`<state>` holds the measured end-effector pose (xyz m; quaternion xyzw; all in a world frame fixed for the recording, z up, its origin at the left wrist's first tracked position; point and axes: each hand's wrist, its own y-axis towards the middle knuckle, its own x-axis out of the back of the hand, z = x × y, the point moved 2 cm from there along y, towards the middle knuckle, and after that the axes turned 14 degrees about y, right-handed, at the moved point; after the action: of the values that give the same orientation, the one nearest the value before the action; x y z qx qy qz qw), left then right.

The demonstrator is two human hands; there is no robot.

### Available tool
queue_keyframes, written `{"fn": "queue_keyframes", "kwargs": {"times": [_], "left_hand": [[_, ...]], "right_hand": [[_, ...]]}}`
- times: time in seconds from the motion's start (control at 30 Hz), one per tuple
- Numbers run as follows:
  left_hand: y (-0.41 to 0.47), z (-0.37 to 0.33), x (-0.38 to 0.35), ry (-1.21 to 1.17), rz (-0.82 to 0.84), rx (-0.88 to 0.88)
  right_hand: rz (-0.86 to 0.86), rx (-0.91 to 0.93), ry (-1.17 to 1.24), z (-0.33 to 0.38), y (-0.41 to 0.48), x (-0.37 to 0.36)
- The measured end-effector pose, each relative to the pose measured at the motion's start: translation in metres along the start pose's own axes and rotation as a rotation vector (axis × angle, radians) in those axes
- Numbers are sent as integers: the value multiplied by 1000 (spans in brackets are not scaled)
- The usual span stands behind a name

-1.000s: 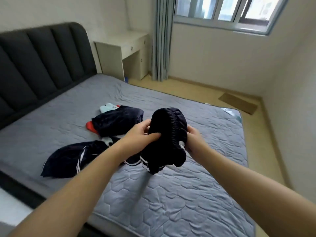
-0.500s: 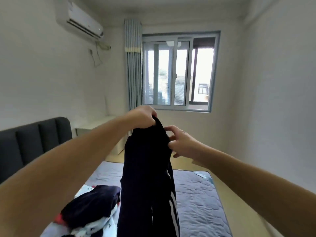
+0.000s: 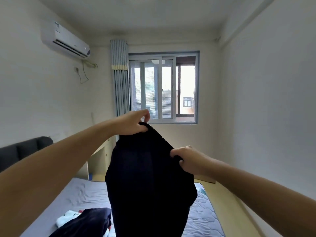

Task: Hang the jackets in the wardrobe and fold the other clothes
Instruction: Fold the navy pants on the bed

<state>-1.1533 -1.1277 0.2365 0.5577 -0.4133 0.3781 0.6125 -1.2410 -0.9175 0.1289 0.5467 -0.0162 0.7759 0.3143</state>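
A dark navy garment [image 3: 148,182] with a ribbed elastic band hangs in the air in front of me, its lower part running out of the bottom of the view. My left hand [image 3: 132,123] pinches the band at its upper left end, held high. My right hand [image 3: 186,159] grips the band at its right end, lower down, so the band slopes down to the right. On the grey quilted bed [image 3: 203,218] below lie another dark navy piece [image 3: 85,223] and a white printed piece [image 3: 68,218].
A dark padded headboard [image 3: 24,151] stands at the left. A pale desk [image 3: 100,161] sits by the blue curtain [image 3: 120,79] and window [image 3: 164,88]. An air conditioner [image 3: 65,41] hangs on the left wall. Bare wooden floor [image 3: 239,218] runs along the bed's right side.
Both hands have raised the bunched garment off the bed and spread the band apart, so it hangs open. My view has tilted up from the bed to the window.
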Motion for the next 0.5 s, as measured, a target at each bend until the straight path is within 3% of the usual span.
{"fn": "queue_keyframes", "kwargs": {"times": [0.2,0.37,0.5], "left_hand": [[-21,14,-14,103,72,-199],[-35,20,-14,188,111,-267],[-37,14,-9,292,5,-437]], "right_hand": [[315,-195,-197,-17,-5,2],[325,-310,-89,-21,-2,49],[321,-255,-212,-16,14,88]]}}
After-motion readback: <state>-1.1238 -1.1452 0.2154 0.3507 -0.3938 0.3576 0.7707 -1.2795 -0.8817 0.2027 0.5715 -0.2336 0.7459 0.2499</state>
